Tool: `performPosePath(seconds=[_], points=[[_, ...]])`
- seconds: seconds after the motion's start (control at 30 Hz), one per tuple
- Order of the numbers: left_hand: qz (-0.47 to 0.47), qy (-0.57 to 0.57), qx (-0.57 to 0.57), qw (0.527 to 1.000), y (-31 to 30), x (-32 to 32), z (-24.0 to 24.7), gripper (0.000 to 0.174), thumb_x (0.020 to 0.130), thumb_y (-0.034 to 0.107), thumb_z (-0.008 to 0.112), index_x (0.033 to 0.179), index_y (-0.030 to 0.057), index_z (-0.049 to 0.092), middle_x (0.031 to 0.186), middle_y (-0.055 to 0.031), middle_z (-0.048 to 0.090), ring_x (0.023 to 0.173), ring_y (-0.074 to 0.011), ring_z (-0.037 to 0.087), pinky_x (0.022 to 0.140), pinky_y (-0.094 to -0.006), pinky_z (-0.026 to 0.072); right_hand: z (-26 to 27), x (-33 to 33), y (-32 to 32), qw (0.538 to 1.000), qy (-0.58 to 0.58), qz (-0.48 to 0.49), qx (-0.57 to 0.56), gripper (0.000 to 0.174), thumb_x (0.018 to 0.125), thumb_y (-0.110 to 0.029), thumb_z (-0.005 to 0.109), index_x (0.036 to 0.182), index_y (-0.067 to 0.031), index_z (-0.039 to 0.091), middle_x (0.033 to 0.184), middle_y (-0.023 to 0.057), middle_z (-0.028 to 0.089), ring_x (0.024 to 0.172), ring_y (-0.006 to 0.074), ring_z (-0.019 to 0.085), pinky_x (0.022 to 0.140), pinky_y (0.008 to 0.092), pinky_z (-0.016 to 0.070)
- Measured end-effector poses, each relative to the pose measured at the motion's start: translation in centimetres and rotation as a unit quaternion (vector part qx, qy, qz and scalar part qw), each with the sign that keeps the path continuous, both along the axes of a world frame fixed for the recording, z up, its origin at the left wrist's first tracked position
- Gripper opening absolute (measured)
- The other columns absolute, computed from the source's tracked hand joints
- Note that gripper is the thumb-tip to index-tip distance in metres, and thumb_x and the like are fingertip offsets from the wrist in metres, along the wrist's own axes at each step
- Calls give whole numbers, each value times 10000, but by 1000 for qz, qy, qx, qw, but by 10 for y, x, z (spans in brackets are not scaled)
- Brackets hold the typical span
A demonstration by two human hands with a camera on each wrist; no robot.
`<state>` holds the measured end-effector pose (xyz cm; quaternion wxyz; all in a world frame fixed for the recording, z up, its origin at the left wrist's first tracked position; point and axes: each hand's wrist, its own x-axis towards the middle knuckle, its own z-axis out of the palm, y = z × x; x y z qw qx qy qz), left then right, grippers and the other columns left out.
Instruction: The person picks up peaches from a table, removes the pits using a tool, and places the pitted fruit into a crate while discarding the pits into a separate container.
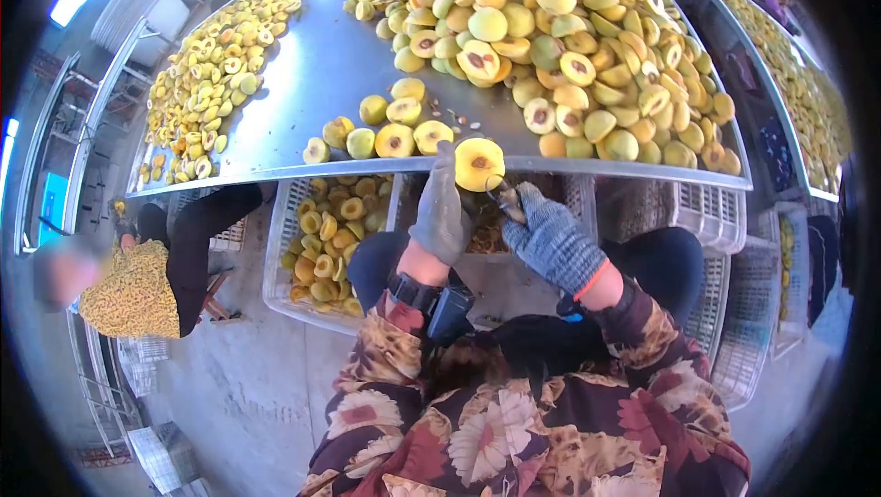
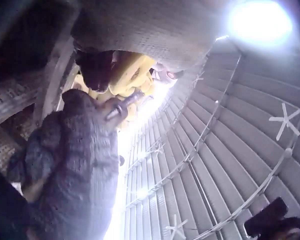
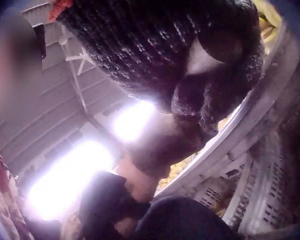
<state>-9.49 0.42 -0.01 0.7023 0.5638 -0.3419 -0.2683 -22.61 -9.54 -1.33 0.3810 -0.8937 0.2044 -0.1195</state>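
Observation:
In the head view my left hand, in a grey glove, holds a yellow peach half at the table's front edge. The cut face is turned up, with a brown centre. My right hand, in a blue-grey knit glove with an orange cuff, grips a small metal pitting tool close beside the peach half. The tool's bright shaft points toward the yellow fruit in the left wrist view. Knit fingers are curled in the right wrist view, where the peach half is hidden.
A big pile of peach halves covers the right of the metal table; another pile lies left. Several peaches sit near the front edge. Below stands a crate of halves. A person sits at left.

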Motion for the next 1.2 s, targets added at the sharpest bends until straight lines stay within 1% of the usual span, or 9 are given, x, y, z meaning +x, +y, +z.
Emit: performPosePath(seconds=[0.13,0.27,0.4,0.57,0.67,0.77,0.87,0.97,1.2], points=[[45,-428,90,898,10,1,-39,352,942,213,469,1199,-25,495,1142,-144,579,1081,-221,547,939,-326,429,-11,-14,-7,993,104,-23,-51,481,824,-311,594,1161,9,469,915,258,628,899,399,607,783,465,485],[40,-330,98,938,9,-19,-21,441,701,78,732,1106,4,572,953,-147,648,925,-313,609,864,-357,464,-14,-23,-3,991,120,-17,-59,478,838,-317,577,1173,4,461,916,262,627,911,403,604,795,464,484],[51,-52,33,997,-3,-39,-14,474,673,56,753,1107,12,567,942,-116,661,904,-272,617,850,-344,469,-8,-19,5,995,88,-16,-37,461,851,-303,563,1186,-4,459,956,258,620,919,404,600,801,465,482],[110,-382,107,911,3,-33,-22,265,909,133,546,1142,9,546,1059,-94,630,921,-174,615,836,-274,487,-11,-8,4,990,142,11,-20,462,853,-287,566,1204,-5,466,1028,251,604,949,401,590,821,459,477],[62,-36,13,997,-5,-37,-36,386,971,355,419,1092,16,559,993,-104,639,879,-188,619,806,-285,500,-3,-6,5,984,179,7,14,479,841,-286,582,1208,0,471,1035,254,601,957,402,587,828,455,477],[26,265,-23,964,-13,-32,-49,436,978,436,389,1043,27,525,977,-112,628,877,-197,612,791,-307,511,-2,-5,5,985,173,23,15,472,830,-282,594,1187,8,490,1013,264,603,957,410,585,827,455,479],[36,297,31,954,-17,-29,-52,645,970,557,167,1045,32,533,937,-114,634,825,-186,616,738,-294,524,-12,-6,1,987,149,38,36,437,826,-273,598,1146,14,519,974,267,610,930,402,596,802,446,491],[39,298,42,953,-18,-28,-54,629,966,563,219,1043,28,542,895,-120,642,760,-184,620,684,-287,531,-9,-4,-3,970,174,42,167,368,834,-266,602,1070,11,555,876,222,621,776,321,634,669,398,515],[66,280,11,958,-22,-30,-59,623,962,557,264,988,11,564,845,-148,647,647,-204,622,553,-305,538,-6,-25,-9,724,63,69,684,178,911,-220,547,953,-52,591,653,-8,535,447,91,468,383,238,355]])
